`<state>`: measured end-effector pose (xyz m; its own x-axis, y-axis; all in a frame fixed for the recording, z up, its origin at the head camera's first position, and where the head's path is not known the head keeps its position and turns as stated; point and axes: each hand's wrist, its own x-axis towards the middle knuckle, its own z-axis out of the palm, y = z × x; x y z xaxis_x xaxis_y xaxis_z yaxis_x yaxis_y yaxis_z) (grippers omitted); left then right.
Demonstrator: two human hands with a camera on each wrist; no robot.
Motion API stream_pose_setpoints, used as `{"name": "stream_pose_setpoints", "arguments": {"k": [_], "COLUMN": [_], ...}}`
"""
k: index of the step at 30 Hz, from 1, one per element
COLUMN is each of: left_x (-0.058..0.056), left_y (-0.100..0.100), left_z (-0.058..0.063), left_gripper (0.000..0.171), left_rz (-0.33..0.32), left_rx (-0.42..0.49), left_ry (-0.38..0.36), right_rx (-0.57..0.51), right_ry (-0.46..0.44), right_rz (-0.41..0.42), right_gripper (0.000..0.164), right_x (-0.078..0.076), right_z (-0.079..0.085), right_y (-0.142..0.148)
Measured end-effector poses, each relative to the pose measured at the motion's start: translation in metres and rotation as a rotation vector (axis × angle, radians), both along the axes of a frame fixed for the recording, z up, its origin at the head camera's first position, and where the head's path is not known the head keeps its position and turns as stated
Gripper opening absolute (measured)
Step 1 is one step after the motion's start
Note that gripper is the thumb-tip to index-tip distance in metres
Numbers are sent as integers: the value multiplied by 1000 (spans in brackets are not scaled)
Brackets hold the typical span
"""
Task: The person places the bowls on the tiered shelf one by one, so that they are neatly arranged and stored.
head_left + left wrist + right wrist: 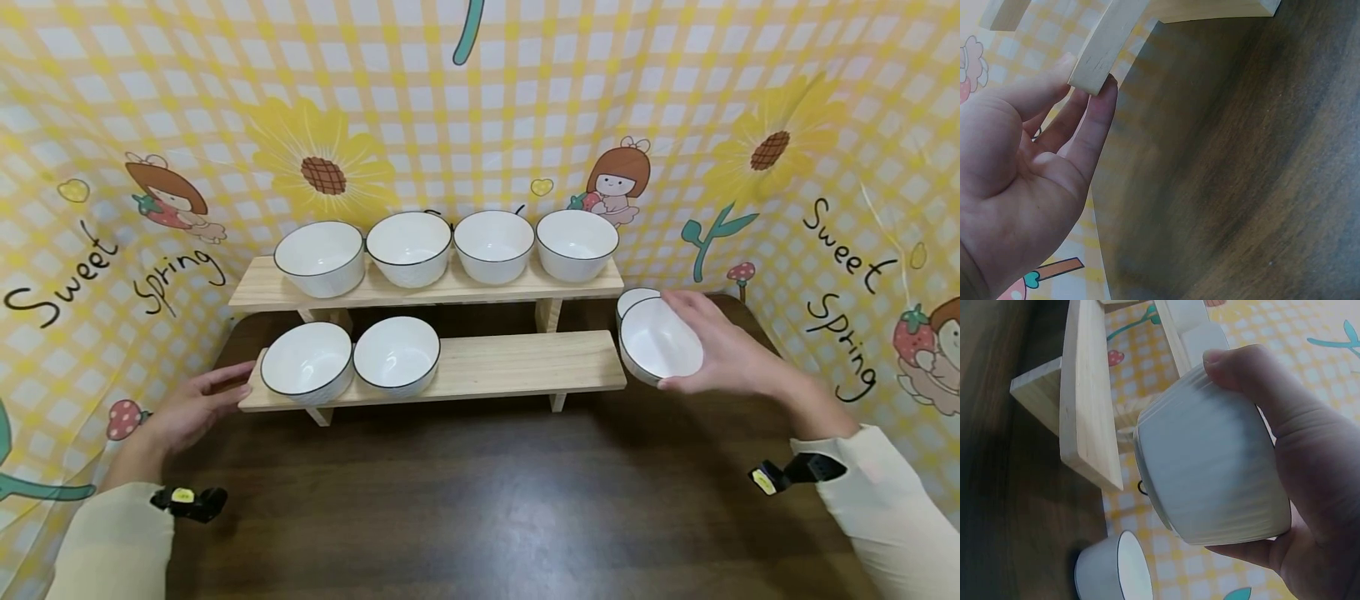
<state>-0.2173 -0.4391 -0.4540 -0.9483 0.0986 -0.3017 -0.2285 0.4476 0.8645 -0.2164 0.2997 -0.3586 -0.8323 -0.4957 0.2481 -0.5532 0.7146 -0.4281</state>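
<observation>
My right hand (pixel 723 346) grips a white bowl (pixel 654 340) with a thin dark rim, just beyond the right end of the lower wooden shelf (pixel 525 364). Seen from the right wrist, thumb and fingers span the ribbed side of this bowl, which is tilted and held above the table. A second white bowl (pixel 1099 572) stands lower down, partly hidden behind the held one in the head view. At the opposite end, my left hand (pixel 193 410) pinches the shelf's left tip between thumb and fingers. Two bowls (pixel 397 354) sit on the left half of that lower shelf.
Behind and higher, an upper wooden shelf (pixel 420 292) bears a row of several matching bowls (pixel 493 246). Both shelves stand on a dark wooden table (pixel 480 500). A yellow checked cloth (pixel 450 125) with printed sunflowers and figures hangs around the back and sides.
</observation>
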Motion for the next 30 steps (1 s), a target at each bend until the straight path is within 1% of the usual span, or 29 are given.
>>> {"name": "stream_pose_setpoints", "arguments": {"k": [5,13,22,30], "left_x": [0,1,2,1], "left_y": [0,0,0,-1], "left_z": [0,0,0,0], "left_gripper": [76,75,75,73], "left_rz": [-2,-3,-3,0], "left_rx": [-4,4,-9,-2], "left_ry": [4,14,15,16], "right_rx": [-15,-20,-20,-16], "right_ry": [-6,-46,-9,-53], "right_rz": [29,56,116,133], "right_gripper": [119,116,115,119], "right_x": [-2,-3,-7,-13], "right_z": [0,-1,-5,-8], "right_y": [-9,-22,-35,-50]}}
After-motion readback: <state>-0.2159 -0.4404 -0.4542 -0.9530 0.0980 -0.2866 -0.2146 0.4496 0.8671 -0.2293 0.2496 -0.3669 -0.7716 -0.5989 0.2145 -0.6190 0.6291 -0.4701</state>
